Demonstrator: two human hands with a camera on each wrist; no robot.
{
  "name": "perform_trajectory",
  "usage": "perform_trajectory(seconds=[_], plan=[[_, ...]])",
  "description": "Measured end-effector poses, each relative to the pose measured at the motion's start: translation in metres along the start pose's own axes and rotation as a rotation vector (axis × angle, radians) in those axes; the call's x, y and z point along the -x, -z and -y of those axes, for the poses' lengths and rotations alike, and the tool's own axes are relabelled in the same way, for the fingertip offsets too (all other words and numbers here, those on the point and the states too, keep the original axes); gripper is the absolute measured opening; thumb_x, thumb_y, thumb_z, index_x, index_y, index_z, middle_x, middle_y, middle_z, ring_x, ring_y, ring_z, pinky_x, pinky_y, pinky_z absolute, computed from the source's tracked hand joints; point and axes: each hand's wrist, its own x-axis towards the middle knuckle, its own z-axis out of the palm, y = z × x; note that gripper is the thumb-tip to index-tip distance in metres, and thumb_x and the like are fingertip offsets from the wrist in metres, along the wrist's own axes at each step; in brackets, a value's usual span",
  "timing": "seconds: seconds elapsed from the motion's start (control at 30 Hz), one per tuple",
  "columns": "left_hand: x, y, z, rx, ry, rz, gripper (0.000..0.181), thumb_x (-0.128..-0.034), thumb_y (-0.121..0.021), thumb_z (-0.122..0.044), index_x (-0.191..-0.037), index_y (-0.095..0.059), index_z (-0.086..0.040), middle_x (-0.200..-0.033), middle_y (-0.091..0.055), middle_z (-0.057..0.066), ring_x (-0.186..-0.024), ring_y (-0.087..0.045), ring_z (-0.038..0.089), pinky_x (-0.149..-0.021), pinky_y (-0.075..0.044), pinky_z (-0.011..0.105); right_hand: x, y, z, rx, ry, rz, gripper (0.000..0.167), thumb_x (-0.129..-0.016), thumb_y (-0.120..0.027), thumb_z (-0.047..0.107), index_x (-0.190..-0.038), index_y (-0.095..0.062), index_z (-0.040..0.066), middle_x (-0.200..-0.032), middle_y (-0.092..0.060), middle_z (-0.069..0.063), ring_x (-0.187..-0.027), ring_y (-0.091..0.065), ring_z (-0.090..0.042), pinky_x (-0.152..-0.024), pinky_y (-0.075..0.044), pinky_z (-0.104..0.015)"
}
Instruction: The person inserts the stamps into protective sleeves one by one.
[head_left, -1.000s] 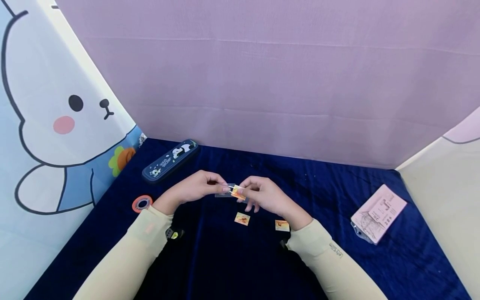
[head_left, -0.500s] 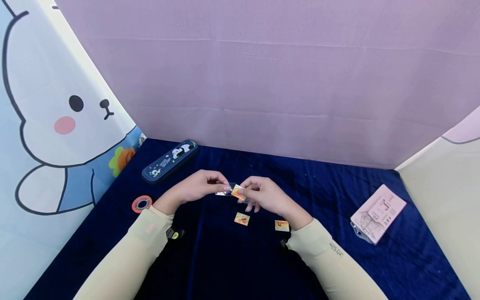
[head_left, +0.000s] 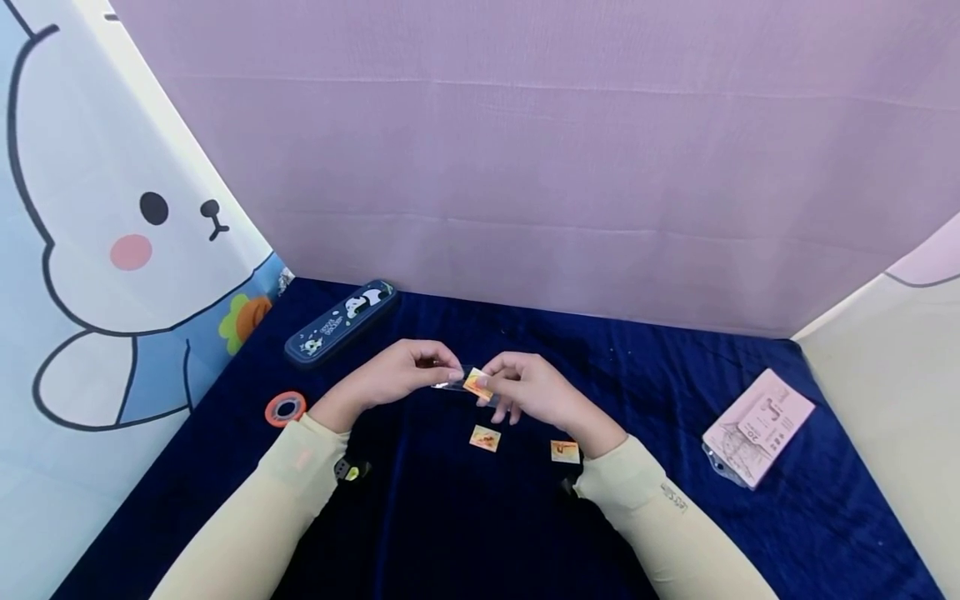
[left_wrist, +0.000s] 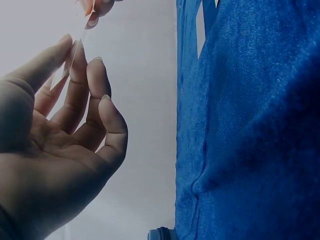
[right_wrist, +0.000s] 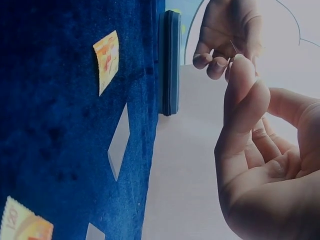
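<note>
Head view: L hand (head_left: 411,367) pinches clear film (head_left: 448,386); R hand (head_left: 536,390) pinches 1 stamp (head_left: 472,384), pt. hidden.

3 stmps (head_left: 475,382) (head_left: 484,438) (head_left: 565,452), 1 case (head_left: 339,325).

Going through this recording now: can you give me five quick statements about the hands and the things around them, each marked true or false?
1. The right hand pinches a small orange stamp. True.
2. Two more stamps lie on the blue cloth. True.
3. Those two overlap in a pile. False: they lie apart.
4. The orange ring is nearer the left hand than the right. True.
5. The left hand lies flat on the blue cloth. False: it is raised, pinching a clear sheet.
</note>
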Motion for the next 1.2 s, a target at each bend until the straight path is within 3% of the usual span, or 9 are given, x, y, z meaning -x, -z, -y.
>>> perform_trajectory(seconds=[0.2, 0.53, 0.8, 1.07, 1.2], plan=[[-0.0013, -0.0004, -0.0018, -0.01, -0.01, -0.011, 0.017, -0.1032, -0.073, -0.035, -0.111, -0.078, -0.021, -0.106, -0.076, 0.0, -0.095, -0.066, 0.017, -0.089, -0.057, 0.037, -0.0011, 0.0024, -0.0008, -0.016, -0.021, 0.003, 0.028, -0.106, -0.068, 0.04, -0.119, -0.072, 0.016, -0.1, -0.083, -0.006, -0.089, -0.074, -0.05, -0.07, -0.063, -0.052], [-0.0019, -0.0029, -0.006, -0.026, -0.005, -0.013, 0.015, -0.1024, -0.074, -0.033, -0.111, -0.079, -0.022, -0.105, -0.077, -0.001, -0.096, -0.067, 0.016, -0.09, -0.057, 0.037, -0.0009, 0.0046, -0.0036, -0.023, -0.013, 0.029, 0.028, -0.106, -0.068, 0.039, -0.12, -0.072, 0.015, -0.104, -0.082, -0.013, -0.089, -0.074, -0.049, -0.07, -0.064, -0.053], [-0.0027, -0.0042, -0.0072, -0.047, 0.009, -0.01, 0.018, -0.1027, -0.073, -0.036, -0.111, -0.079, -0.021, -0.105, -0.078, -0.001, -0.096, -0.068, 0.014, -0.09, -0.057, 0.035, -0.0006, 0.0067, -0.002, 0.006, 0.009, 0.032, 0.03, -0.107, -0.067, 0.042, -0.122, -0.071, 0.017, -0.099, -0.081, -0.008, -0.088, -0.074, -0.05, -0.068, -0.064, -0.051], [-0.0033, -0.0056, -0.0084, -0.049, 0.008, -0.027, 0.017, -0.1032, -0.073, -0.035, -0.111, -0.078, -0.021, -0.104, -0.075, -0.001, -0.094, -0.066, 0.016, -0.088, -0.057, 0.037, 0.0017, 0.0061, -0.0042, -0.056, -0.003, 0.009, 0.035, -0.105, -0.07, 0.039, -0.131, -0.065, 0.015, -0.108, -0.079, -0.023, -0.078, -0.077, -0.032, -0.062, -0.062, -0.037], [-0.0032, -0.0058, -0.0096, -0.056, 0.014, -0.034, 0.017, -0.1033, -0.073, -0.035, -0.111, -0.078, -0.021, -0.103, -0.075, -0.001, -0.092, -0.065, 0.017, -0.087, -0.056, 0.036, 0.0034, 0.0067, -0.0051, -0.093, 0.003, 0.003, 0.036, -0.106, -0.069, 0.036, -0.133, -0.064, 0.012, -0.106, -0.08, -0.02, -0.073, -0.075, -0.023, -0.061, -0.061, -0.033]])
